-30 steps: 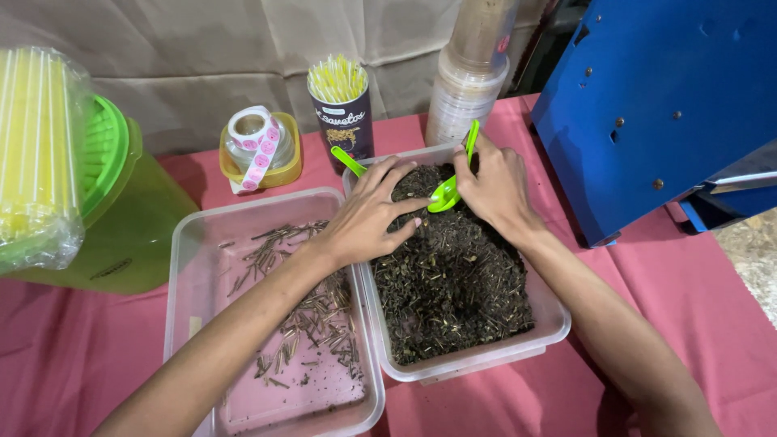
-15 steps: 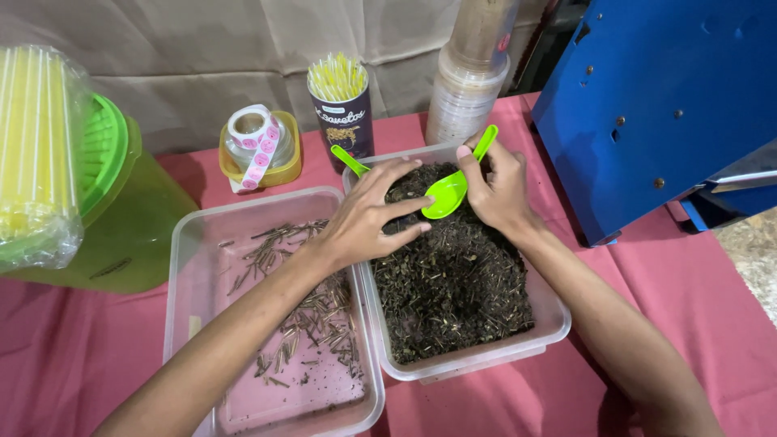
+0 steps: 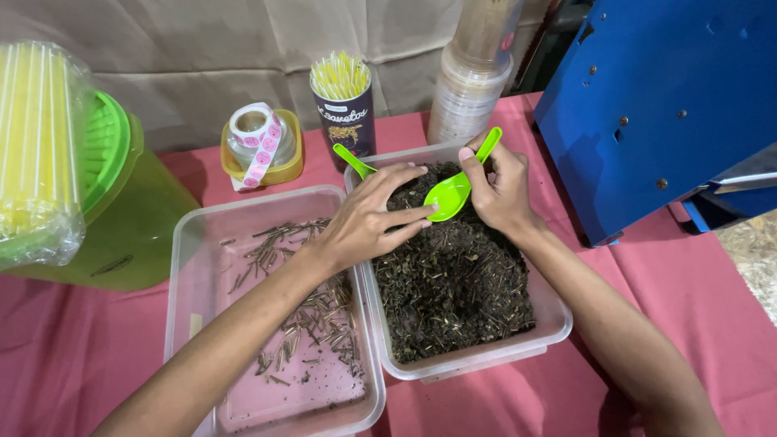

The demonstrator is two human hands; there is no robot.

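My right hand (image 3: 502,190) grips a bright green plastic scoop (image 3: 453,190) by its handle, its empty bowl just above the dark dried leaves in a clear plastic tub (image 3: 558,311). My left hand (image 3: 368,218) rests over the tub's left rim, fingertips touching the scoop's bowl. A second green scoop (image 3: 354,159) sticks up at the tub's far left corner. Left of it lies another clear tub (image 3: 190,267) holding scattered thin dry stems.
A big blue machine (image 3: 655,97) stands at the right. Behind the tubs are stacked clear cups (image 3: 477,77), a dark cup of yellow sticks (image 3: 341,101) and a sticker roll (image 3: 257,137) on a yellow jar. A green container (image 3: 121,202) with wrapped yellow straws (image 3: 32,154) sits left.
My right hand has lifted the scoop out of the leaves and turned its bowl up. My left fingers have moved in against the bowl.
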